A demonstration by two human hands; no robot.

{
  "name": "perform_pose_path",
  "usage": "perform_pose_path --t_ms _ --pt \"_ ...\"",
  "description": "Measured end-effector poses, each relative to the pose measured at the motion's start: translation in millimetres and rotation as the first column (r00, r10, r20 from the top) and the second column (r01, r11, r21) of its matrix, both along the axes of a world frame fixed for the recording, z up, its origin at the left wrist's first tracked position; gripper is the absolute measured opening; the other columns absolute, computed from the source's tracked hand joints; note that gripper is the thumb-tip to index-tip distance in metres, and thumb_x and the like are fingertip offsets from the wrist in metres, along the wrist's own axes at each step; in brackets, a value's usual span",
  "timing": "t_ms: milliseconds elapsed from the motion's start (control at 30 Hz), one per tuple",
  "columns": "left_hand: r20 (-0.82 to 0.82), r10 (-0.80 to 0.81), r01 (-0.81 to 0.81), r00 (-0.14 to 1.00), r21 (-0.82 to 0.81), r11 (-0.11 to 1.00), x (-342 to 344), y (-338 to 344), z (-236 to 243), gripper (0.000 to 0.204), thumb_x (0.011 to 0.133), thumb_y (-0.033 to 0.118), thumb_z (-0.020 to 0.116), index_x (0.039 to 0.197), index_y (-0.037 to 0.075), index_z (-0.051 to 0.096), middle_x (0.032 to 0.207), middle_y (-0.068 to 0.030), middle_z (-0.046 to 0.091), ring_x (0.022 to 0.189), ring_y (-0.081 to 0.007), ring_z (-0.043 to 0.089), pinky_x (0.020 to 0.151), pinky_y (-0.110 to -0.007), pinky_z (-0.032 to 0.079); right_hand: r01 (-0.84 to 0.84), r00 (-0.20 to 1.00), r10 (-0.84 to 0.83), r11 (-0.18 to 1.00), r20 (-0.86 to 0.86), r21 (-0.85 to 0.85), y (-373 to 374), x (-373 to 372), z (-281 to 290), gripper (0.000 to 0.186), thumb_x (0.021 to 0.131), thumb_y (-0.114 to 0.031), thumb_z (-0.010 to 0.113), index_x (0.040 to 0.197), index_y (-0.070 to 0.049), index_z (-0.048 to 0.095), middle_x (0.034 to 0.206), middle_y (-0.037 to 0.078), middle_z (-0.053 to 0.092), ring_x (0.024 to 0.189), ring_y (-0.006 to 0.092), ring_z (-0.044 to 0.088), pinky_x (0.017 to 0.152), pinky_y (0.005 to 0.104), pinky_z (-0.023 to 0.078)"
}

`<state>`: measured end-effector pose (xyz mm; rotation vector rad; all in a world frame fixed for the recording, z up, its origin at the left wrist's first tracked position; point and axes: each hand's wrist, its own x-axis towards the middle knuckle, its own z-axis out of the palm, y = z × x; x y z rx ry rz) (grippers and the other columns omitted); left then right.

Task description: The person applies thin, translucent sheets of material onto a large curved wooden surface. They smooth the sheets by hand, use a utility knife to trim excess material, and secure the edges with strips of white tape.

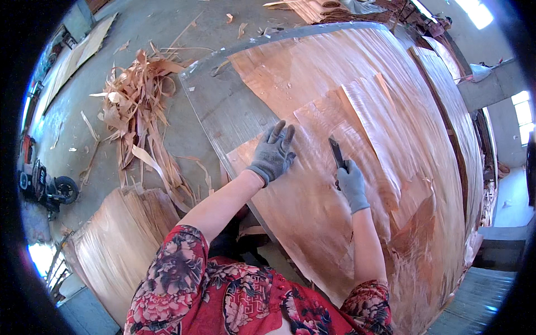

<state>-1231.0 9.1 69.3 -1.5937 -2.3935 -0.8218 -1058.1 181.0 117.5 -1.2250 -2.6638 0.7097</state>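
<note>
Sheets of thin reddish-brown wood veneer (312, 195) lie spread over a large table (226, 109) in front of me. My left hand (273, 152), in a grey glove, rests flat on the veneer near the table's left edge, fingers stretched out. Closed round a dark utility knife (336, 152) is my gloved right hand (352, 183); the knife points away from me, above the veneer. Just right of the knife lies a loose, paler veneer piece (375, 120) with an uneven edge. Torn, overlapping veneer (416, 223) lies right of my right forearm.
A tangled heap of veneer strips (139, 97) lies on the floor at the left. Nearer me on that side stands a stack of veneer sheets (123, 229). A wheeled machine (47, 187) is at the far left. More veneer bundles (318, 8) lie beyond the table.
</note>
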Motion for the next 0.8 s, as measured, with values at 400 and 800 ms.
perform_pose_path --t_ms 400,800 --pt "0.075 -0.022 0.015 0.997 0.092 0.996 -9.1 9.2 -9.4 0.048 0.071 0.022 0.062 0.11 -0.004 0.054 0.118 -0.0188 0.046 0.115 -0.0354 0.041 0.1 -0.045 0.031 -0.307 0.89 0.129 0.878 -0.437 -0.367 -35.5 -88.5 17.1 0.019 0.084 -0.007 0.051 0.103 -0.007 0.046 0.069 0.011 0.058 0.054 0.0201 0.058 0.051 0.0326 0.046" --pt "0.14 0.031 -0.041 0.99 0.068 0.997 -11.3 11.0 -9.9 0.052 0.07 0.026 0.063 0.111 -0.004 0.052 0.117 -0.0183 0.044 0.116 -0.0365 0.04 0.095 -0.046 0.035 -0.461 0.885 0.421 0.85 0.199 0.254 -25.5 -139.9 9.8 0.021 0.085 -0.029 0.052 0.091 -0.009 0.053 0.083 0.014 0.062 0.071 0.0312 0.063 0.057 0.0431 0.049"
